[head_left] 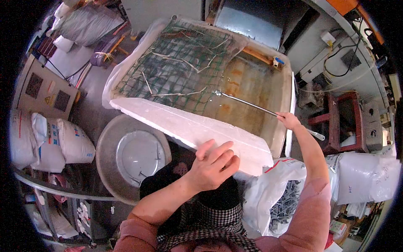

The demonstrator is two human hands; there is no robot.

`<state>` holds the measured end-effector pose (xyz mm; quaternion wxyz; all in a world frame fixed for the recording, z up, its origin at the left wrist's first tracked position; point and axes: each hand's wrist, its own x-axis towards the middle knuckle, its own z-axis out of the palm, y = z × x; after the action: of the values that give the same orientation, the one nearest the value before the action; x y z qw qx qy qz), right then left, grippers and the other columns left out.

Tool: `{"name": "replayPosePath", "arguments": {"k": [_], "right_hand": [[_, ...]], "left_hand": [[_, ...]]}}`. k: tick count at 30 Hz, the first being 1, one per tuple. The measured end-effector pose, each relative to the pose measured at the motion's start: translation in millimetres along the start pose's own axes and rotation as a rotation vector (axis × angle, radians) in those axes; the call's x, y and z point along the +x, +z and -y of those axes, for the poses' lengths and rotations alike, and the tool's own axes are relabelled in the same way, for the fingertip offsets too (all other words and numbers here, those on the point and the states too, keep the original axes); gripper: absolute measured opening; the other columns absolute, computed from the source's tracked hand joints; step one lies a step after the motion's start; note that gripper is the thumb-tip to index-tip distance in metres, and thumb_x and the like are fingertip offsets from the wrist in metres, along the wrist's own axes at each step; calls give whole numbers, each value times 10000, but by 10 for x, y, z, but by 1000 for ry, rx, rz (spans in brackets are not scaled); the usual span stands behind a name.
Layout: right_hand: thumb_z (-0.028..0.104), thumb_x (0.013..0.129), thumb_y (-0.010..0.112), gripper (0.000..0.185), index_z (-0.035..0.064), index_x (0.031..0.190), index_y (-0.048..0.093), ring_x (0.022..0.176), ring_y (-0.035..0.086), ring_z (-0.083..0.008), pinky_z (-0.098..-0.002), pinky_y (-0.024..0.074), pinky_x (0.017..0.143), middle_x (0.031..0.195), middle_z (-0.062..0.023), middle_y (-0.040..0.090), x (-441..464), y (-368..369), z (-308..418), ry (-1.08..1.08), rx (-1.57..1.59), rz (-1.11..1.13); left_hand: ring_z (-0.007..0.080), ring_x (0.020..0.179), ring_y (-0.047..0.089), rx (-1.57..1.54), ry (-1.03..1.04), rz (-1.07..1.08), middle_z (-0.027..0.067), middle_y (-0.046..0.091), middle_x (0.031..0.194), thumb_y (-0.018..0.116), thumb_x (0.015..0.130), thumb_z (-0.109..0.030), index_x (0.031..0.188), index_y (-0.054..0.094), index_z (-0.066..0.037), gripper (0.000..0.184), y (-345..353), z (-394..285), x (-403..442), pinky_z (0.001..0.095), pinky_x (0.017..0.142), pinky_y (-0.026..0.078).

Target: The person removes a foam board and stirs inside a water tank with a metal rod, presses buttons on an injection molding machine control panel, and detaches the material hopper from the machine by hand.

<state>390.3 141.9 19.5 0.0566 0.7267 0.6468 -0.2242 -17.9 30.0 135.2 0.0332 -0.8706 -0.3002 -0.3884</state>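
Note:
My right hand (289, 120) is closed round a long-handled metal tool (252, 106). The tool's flat handle end sticks out behind the fist, and its far tip meets the water, where splashing hides its shape. My left hand (214, 168) holds nothing; its fingers are apart and slightly bent, over or against the near edge of a white foam board (189, 126). I cannot tell whether they touch. The board runs along the near side of a water-filled tank (275, 145). Green netting (176, 63) with pale strips on it covers the tank's left part.
Left of me stands a round tub (107, 168) with a pale basin (140, 153) inside. A white sack (260, 201) of grey plastic pieces (287, 206) is at my right. Filled sacks (75, 140) stand further left. A blue-handled valve (278, 62) sits at the tank's far corner.

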Motion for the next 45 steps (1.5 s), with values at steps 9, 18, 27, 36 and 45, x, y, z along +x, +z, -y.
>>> {"name": "replayPosePath", "arguments": {"k": [9, 18, 27, 36, 45], "right_hand": [[326, 857, 499, 316, 222, 1149, 561, 973, 557, -324, -406, 435, 852, 1058, -149, 589, 54, 120, 344, -9, -41, -16], [321, 850, 501, 305, 248, 1139, 566, 935, 574, -330, -408, 459, 810, 1015, -157, 600, -420, -196, 2, 82, -71, -110], [368, 847, 501, 302, 286, 1129, 572, 902, 577, -360, -427, 464, 810, 979, -176, 607, -282, -79, -101, 38, -41, -96], [333, 852, 506, 324, 195, 1139, 570, 925, 571, -342, -405, 455, 813, 994, -174, 601, -158, -146, 42, 19, -122, -70], [352, 876, 454, 310, 237, 1144, 561, 934, 567, -341, -428, 448, 830, 1012, -152, 603, -46, -79, 140, -33, -143, -105]], "left_hand": [[163, 982, 536, -13, -7, 21, -9, 569, 838, 598, 707, -146, 777, 614, -134, 72, 17, -10, 6, 406, 970, 178], [164, 983, 538, -20, -1, 22, -10, 570, 841, 598, 707, -149, 768, 611, -137, 64, -20, 14, -16, 401, 982, 170], [168, 982, 540, -17, -6, 15, 0, 574, 847, 605, 702, -151, 769, 614, -129, 71, -11, -16, -21, 408, 976, 178], [169, 982, 543, -17, 6, 25, -4, 574, 851, 591, 709, -168, 771, 613, -129, 76, 22, -16, -22, 405, 966, 185], [176, 988, 543, -4, 22, 26, 11, 573, 858, 576, 711, -175, 777, 615, -123, 93, 48, -29, -20, 416, 968, 178]]}}
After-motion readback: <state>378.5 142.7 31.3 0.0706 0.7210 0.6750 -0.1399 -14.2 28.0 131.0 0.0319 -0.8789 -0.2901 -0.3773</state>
